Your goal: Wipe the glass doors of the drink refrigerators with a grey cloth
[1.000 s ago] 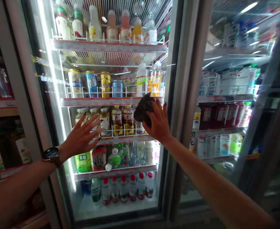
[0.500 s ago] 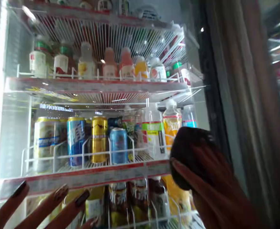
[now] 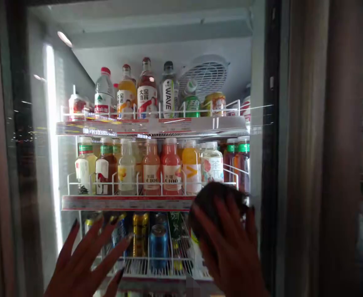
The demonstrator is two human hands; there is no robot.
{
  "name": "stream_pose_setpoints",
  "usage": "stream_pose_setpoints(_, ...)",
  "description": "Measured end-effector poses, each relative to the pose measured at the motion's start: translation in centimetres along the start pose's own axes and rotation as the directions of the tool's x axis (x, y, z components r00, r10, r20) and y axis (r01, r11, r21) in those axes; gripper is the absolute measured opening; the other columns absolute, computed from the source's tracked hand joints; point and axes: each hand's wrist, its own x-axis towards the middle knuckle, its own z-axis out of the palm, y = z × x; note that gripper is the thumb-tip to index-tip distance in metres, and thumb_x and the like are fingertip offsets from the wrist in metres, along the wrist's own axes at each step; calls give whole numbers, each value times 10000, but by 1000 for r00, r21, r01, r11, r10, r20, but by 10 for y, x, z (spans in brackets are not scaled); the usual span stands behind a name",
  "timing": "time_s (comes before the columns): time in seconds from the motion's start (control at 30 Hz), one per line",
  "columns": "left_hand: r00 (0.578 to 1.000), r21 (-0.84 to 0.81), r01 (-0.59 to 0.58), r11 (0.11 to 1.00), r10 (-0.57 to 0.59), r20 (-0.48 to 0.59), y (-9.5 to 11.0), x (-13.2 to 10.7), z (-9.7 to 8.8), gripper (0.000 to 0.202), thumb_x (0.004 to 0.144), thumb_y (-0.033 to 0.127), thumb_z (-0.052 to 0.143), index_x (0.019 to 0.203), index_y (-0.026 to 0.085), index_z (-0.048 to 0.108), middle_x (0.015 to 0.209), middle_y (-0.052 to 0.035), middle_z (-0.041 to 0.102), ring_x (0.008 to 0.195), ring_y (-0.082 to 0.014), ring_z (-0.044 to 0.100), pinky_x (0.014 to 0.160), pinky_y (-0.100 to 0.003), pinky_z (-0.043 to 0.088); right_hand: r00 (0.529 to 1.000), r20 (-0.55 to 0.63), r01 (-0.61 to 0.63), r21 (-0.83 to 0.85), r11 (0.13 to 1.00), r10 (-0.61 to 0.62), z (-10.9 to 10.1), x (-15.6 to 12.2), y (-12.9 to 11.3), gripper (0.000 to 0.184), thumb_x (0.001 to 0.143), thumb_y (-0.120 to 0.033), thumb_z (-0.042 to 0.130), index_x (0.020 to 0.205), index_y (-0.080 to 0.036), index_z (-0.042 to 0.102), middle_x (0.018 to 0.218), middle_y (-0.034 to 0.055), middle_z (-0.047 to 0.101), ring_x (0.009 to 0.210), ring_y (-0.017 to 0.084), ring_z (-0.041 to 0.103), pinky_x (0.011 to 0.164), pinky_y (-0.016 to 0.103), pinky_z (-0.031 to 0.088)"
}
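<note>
Cloth [image 3: 208, 200], dark and bunched, is held beneath the right hand [image 3: 231, 245], whose fingers spread over it and grip it at the front of a lit drinks fridge with a metal door frame [image 3: 307, 136]. It covers the right end of the second price rail [image 3: 122, 203] and overlaps the lower part of the tea bottle [image 3: 212, 163] from this viewpoint; reflections show that glass lies before the shelves, though blur hides exactly how much of the fabric touches it. The left hand [image 3: 81, 260] grasps nothing: its dark-nailed fingers are splayed at lower left, in front of the canned drinks, and whether they touch the pane I cannot tell. Between the two hands stand a gold can [image 3: 140, 235] and, just to its right, a blue can [image 3: 159, 247], both behind white wire guards. Above them runs a row of bottles, among them two pinkish C100 bottles [image 3: 171, 167] side by side, an orange-filled bottle [image 3: 190, 165] next to these, and green-capped dark bottles [image 3: 242, 163] at the far right. The top shelf carries a red-capped water bottle [image 3: 104, 93], an orange soda bottle [image 3: 126, 93], a black-capped WAVE bottle [image 3: 169, 93] and, farther right, a green can [image 3: 191, 105] beside a yellow can [image 3: 215, 102], with a round vent grille [image 3: 212, 68] on the wall behind. A bright vertical light strip [image 3: 52, 144] lines the left side
</note>
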Motion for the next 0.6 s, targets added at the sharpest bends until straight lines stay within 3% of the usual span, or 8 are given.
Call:
stream_pose_setpoints(0.07, 999, -1, -5, 1000, 5, -43, -16, 38, -15, 666, 968, 275, 598, 1596, 400, 413, 1694, 22, 370, 1600, -264, 307, 1367, -536, 145, 994, -66, -90, -50, 995, 87, -7, 55, -4, 749, 953, -249, 590, 1653, -316, 329, 1768, 102, 205, 1605, 429, 256, 1237, 757, 257)
stream_pose_setpoints(0.13, 996, 4, -40, 999, 41, -79, -30, 65, -25, 734, 961, 208, 592, 1623, 409, 347, 1723, 40, 298, 1613, -264, 271, 1369, -527, 127, 990, -85, -111, -37, 993, 108, -2, 81, -26, 707, 972, -306, 589, 1640, -276, 359, 1771, 121, 186, 1615, 431, 224, 1249, 745, 239)
stream_pose_setpoints(0.23, 990, -27, -71, 997, 67, -123, -51, 81, -31, 739, 976, 181, 582, 1635, 393, 324, 1723, 15, 307, 1611, -267, 275, 1362, -536, 133, 992, 66, 105, 59, 993, -109, 18, 61, -84, 677, 973, -371, 613, 1612, -272, 414, 1730, 101, 325, 1610, 361, 264, 1291, 639, 255)
stream_pose_setpoints(0.3, 989, -54, -82, 995, 75, -126, -65, 85, -31, 717, 986, 181, 581, 1633, 370, 339, 1713, -23, 338, 1609, -275, 282, 1354, -555, 143, 930, 165, 311, 127, 942, -329, 28, 33, -114, 634, 984, -403, 612, 1588, -296, 451, 1682, 52, 429, 1592, 284, 304, 1312, 539, 267)
stream_pose_setpoints(0.37, 988, -58, -94, 994, 86, -129, -80, 88, -29, 716, 991, 184, 576, 1638, 360, 327, 1710, -41, 345, 1609, -280, 283, 1349, -567, 150, 872, 211, 419, 143, 897, -442, 27, 23, -120, 589, 1001, -416, 598, 1570, -332, 472, 1646, 15, 485, 1580, 237, 320, 1316, 491, 270)
stream_pose_setpoints(0.43, 987, -43, -96, 994, 89, -133, -95, 96, -25, 728, 996, 199, 570, 1649, 364, 294, 1718, -38, 327, 1614, -286, 267, 1345, -576, 150, 904, 216, 360, 84, 929, -370, 19, 49, -98, 584, 1004, -415, 591, 1571, -348, 468, 1666, 33, 452, 1599, 261, 288, 1308, 532, 274)
stream_pose_setpoints(0.53, 987, -27, -67, 997, 63, -149, -111, 114, -16, 714, 1006, 228, 552, 1654, 360, 282, 1735, -40, 281, 1625, -304, 226, 1341, -605, 108, 998, 65, 24, -74, 997, -20, 8, 138, -49, 612, 1005, -409, 557, 1597, -314, 434, 1750, 89, 269, 1631, 370, 189, 1280, 666, 247)
stream_pose_setpoints(0.6, 985, -33, -23, 999, 17, -170, -116, 125, -8, 689, 1009, 249, 545, 1648, 348, 307, 1744, -46, 251, 1630, -320, 200, 1337, -628, 75, 988, -64, -148, -131, 980, 140, 9, 195, -37, 634, 1011, -405, 517, 1619, -271, 397, 1761, 109, 227, 1629, 399, 181, 1266, 705, 234)
